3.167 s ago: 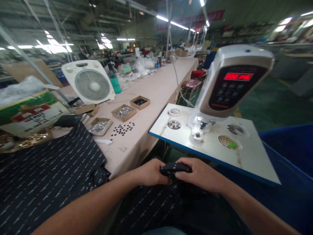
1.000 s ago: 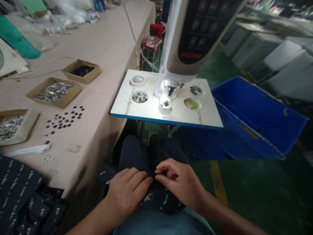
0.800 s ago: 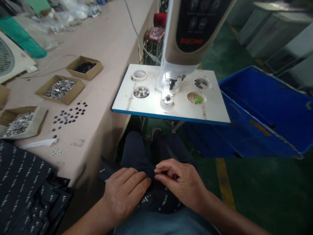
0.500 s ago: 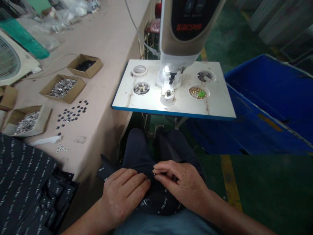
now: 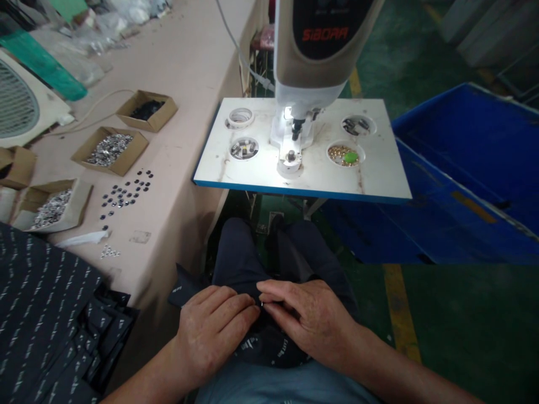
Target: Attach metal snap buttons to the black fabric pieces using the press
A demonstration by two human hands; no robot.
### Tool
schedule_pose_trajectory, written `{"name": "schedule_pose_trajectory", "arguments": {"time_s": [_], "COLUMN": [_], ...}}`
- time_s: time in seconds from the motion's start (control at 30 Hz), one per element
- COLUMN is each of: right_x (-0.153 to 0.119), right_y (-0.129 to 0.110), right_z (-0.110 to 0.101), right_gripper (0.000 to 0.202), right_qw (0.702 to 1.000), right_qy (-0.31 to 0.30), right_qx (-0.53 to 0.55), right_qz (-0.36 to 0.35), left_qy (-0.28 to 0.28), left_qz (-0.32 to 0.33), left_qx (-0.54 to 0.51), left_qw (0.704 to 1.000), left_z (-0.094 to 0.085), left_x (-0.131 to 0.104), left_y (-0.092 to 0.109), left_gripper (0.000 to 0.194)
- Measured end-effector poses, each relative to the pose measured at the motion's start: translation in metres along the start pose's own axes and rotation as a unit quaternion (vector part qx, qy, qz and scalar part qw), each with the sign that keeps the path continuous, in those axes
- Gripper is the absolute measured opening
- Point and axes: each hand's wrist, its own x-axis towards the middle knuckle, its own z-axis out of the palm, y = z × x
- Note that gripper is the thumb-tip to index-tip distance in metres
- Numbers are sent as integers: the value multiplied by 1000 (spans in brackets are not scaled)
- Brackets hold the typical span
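A dark fabric piece with white lettering (image 5: 269, 349) lies across the lap, a corner of it sticking out at the left. My left hand (image 5: 219, 328) is closed on this fabric, its fingers curled over the edge. My right hand (image 5: 305, 314) is closed in a pinch, thumb and forefinger on a small shiny metal piece (image 5: 261, 304) right beside the left fingertips. The fingers hide most of that piece and the fabric under it.
Ahead stands a pressing machine (image 5: 295, 129) on a white table (image 5: 261, 182) with cups of small parts. At left are cardboard boxes of metal parts (image 5: 110, 150), scattered dark discs (image 5: 122, 195) and stacked dark fabric (image 5: 42, 303). A blue bin (image 5: 471, 140) stands at right.
My right hand has shifted slightly left, bringing the small metal piece closer to my left fingertips. My left hand has hardly moved. The view has shifted a little.
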Motion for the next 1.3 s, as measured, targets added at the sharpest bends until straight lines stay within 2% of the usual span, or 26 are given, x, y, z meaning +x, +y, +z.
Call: {"name": "schedule_pose_trajectory", "arguments": {"time_s": [0.27,0.43,0.57,0.67,0.7,0.77,0.8,0.83,0.93,1.0,1.07,1.2,1.3], "right_x": [6,7,5,4,4,5,6,6,8,10,13,21,26], "right_y": [-6,-4,-6,-11,-12,-12,-11,-10,-4,0,3,4,5], "right_z": [-5,-8,-15,-24,-26,-25,-23,-20,-10,-5,-3,-7,-12], "right_gripper": [25,33,40,41,48,76,83,81,60,56,57,53,53], "right_qw": [999,995,996,995,994,993,993,993,993,992,989,974,959], "right_qy": [-39,-97,-76,-88,-96,-111,-116,-119,-115,-112,-114,-115,-125], "right_qx": [-20,-13,22,38,39,32,24,17,13,36,73,156,214], "right_qz": [-20,-31,-32,-20,-14,-1,7,14,27,34,57,119,138], "left_qy": [-4,-17,-19,-27,-32,-48,-61,-79,-153,-193,-211,-236,-271], "left_qz": [-27,-95,-148,-196,-211,-241,-257,-276,-354,-406,-443,-455,-443], "left_qx": [-31,-92,-140,-157,-161,-162,-157,-151,-162,-208,-277,-413,-450], "left_qw": [999,991,979,968,964,956,952,946,909,869,826,753,726], "left_z": [3,10,12,13,14,15,15,16,16,15,14,12,9], "left_x": [-6,-5,-2,-1,-1,0,0,1,6,10,14,19,23], "left_y": [2,2,3,3,3,2,1,1,-2,-4,-8,-20,-29], "left_gripper": [20,22,26,24,24,23,21,17,11,11,12,21,23]}}
